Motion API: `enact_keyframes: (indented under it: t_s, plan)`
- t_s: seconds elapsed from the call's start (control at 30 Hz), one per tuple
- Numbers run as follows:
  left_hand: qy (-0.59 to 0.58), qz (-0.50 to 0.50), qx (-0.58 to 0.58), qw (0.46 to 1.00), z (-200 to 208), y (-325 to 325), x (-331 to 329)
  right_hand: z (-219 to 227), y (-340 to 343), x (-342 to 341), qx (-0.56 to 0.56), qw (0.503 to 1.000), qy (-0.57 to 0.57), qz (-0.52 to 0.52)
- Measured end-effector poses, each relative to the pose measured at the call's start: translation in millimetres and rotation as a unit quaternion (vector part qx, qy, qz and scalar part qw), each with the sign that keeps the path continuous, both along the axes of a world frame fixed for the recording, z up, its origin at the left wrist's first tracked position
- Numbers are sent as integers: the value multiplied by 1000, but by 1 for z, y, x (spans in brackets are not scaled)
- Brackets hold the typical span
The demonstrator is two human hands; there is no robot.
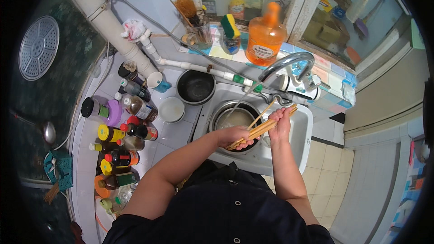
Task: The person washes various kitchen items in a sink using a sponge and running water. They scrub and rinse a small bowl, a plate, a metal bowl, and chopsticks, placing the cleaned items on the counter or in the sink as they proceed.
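Both my hands grip a bundle of wooden chopsticks (260, 130), held at a slant over the sink (296, 131). My left hand (236, 136) is closed around the lower left end. Toward the upper right end, my right hand (281, 124) is wrapped around the same bundle. One chopstick (262, 115) sticks out apart from the others, angled up and to the right. Beneath the hands a round metal pot (213, 118) sits in the sink with cloudy liquid in it. A thin stream of water falls into it from the curved chrome faucet (294, 58).
Left of the sink stand a black pot (195, 86) and white bowls (172, 110). Several sauce bottles (140, 108) crowd the left counter. On the sill are an orange bottle (266, 38), a yellow-green sponge (230, 26) on a jar, and a glass (199, 34) with brushes.
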State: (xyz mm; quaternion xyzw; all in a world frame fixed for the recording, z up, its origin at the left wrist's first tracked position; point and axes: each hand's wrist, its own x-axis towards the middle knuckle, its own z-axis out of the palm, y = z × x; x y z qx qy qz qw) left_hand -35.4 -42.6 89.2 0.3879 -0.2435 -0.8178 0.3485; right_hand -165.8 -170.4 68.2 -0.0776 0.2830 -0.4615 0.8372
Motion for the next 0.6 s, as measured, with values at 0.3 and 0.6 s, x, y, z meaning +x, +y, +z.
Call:
enact_keyframes:
  t_s: [0.3, 0.6]
  plan:
    - [-65, -34, -20, 997, 9, -14, -18, 9, -4, -21, -35, 998, 34, -32]
    - [-89, -15, -9, 996, -7, -5, -19, -5, 4, -17, -37, 999, 39, -11]
